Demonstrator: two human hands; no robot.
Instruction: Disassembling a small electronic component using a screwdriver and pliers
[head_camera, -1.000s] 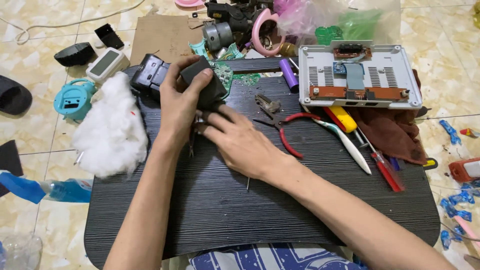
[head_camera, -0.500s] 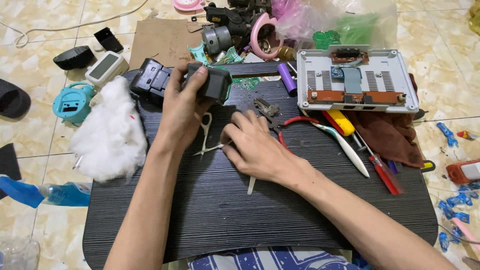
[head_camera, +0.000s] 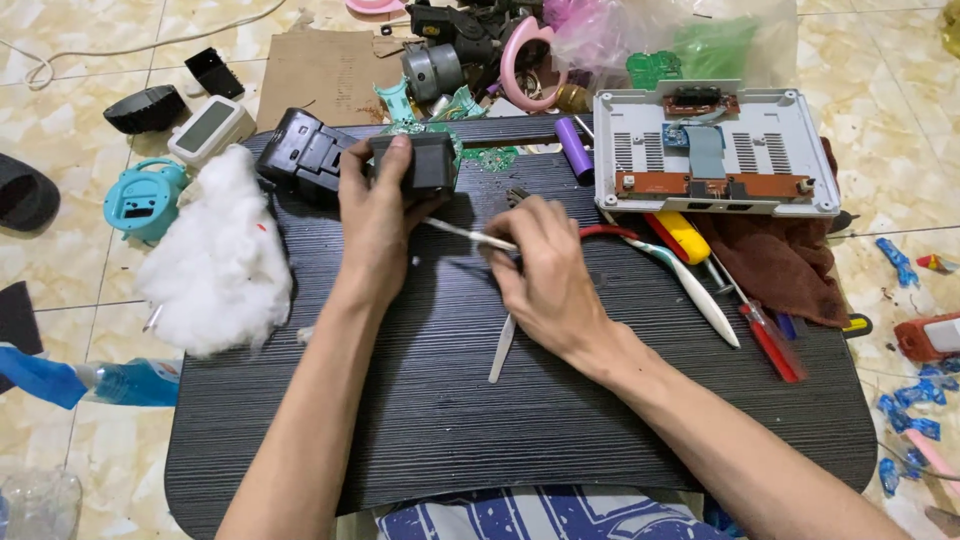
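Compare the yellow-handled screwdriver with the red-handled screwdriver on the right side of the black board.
The yellow-handled screwdriver has a short, thick handle; the red-handled screwdriver has a thinner, longer one. The yellow one lies farther up, just below the open grey device case; the red one lies lower, toward the black board's right edge. Both lie flat, slanting down to the right beside the brown cloth, and neither hand touches them.

Bright, even overhead light covers the dark ribbed table (head_camera: 600, 420) and glossy floor tiles (head_camera: 80, 270), which show mild glare. Shadows beneath the hands are short and soft. Focus holds sharp; the edges bend slightly.
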